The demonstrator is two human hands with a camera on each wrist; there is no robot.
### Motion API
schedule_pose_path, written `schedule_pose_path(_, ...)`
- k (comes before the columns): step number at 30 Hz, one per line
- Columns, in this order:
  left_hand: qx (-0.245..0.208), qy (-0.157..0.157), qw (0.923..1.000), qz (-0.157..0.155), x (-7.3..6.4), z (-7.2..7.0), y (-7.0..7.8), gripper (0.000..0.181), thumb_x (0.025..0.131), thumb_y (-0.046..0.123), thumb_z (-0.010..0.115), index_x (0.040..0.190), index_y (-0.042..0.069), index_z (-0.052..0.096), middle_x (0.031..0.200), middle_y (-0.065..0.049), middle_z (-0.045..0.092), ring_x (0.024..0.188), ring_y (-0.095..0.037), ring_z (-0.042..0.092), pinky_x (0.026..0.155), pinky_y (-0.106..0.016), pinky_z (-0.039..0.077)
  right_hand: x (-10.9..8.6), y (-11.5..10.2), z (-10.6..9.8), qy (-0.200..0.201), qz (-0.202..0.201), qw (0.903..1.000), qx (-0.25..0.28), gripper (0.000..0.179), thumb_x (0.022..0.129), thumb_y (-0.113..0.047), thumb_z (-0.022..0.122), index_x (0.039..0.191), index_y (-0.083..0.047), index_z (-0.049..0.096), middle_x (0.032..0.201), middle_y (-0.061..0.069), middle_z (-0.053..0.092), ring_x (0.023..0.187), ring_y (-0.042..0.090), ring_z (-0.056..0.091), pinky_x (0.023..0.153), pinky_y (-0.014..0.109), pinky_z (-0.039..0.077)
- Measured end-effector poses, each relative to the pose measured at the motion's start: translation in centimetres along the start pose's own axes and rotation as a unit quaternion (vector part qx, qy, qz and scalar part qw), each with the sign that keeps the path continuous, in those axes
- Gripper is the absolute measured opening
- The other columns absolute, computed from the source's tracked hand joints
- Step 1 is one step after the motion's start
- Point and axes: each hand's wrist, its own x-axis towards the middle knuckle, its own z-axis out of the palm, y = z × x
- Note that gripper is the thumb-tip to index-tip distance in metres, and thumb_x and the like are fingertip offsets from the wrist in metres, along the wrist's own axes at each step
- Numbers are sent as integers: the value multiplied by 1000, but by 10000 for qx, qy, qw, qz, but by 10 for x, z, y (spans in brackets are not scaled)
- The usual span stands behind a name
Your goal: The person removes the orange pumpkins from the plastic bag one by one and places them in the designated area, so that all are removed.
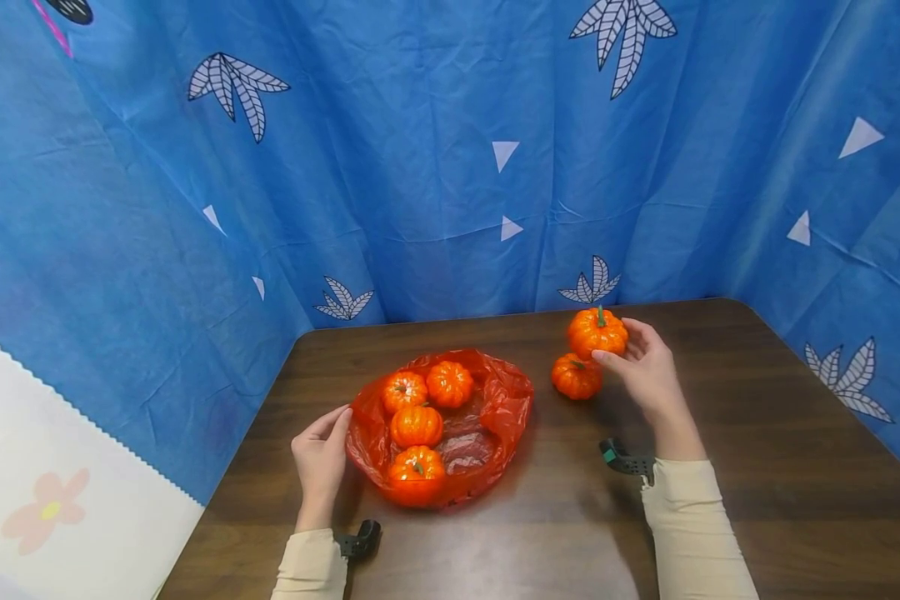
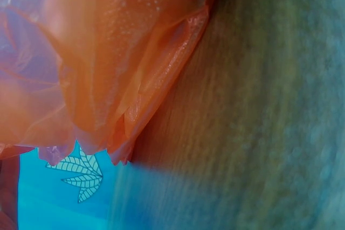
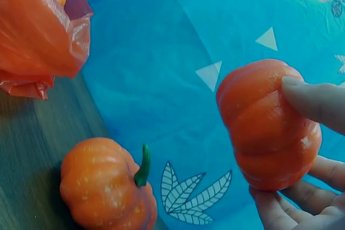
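My right hand (image 1: 648,371) grips a small orange pumpkin (image 1: 597,333) with a green stem, thumb on one side and fingers on the other. In the right wrist view this held pumpkin (image 3: 269,125) is lifted off the table. Just below it, a second pumpkin (image 1: 576,377) sits on the tabletop. My left hand (image 1: 320,458) pinches the left rim of a red plastic bag (image 1: 506,400) whose mouth is spread wide. Several pumpkins (image 1: 417,427) lie inside the bag. Crumpled bag film (image 2: 108,68) fills much of the left wrist view, where the left fingers are mostly hidden.
A dark brown wooden table (image 1: 540,533) lies under everything. Blue curtain (image 1: 435,167) with leaf and triangle prints hangs behind its back edge and along the sides. A white cloth (image 1: 67,467) with a flower print is at the left. Each wrist wears a black camera mount (image 1: 626,460).
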Motion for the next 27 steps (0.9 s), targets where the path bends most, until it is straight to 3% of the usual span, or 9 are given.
schedule_pose_path(11,-31,-32,10000,-50,0,0,0,27,91,27,74,108,5,78,109,-20,75,80,2,71,73,-16,59,7,14,-8,276,364,9990,-31,88,95,-26,69,160,-10,13,167,18,18,151,40,26,119,56,31)
schedule_pose_path(27,-12,-27,9999,-110,0,0,2,28,91,27,74,108,5,78,109,-18,75,80,1,71,73,-16,59,12,44,-26,285,710,9971,9,89,97,-32,67,161,-9,10,167,19,14,151,43,22,119,58,29)
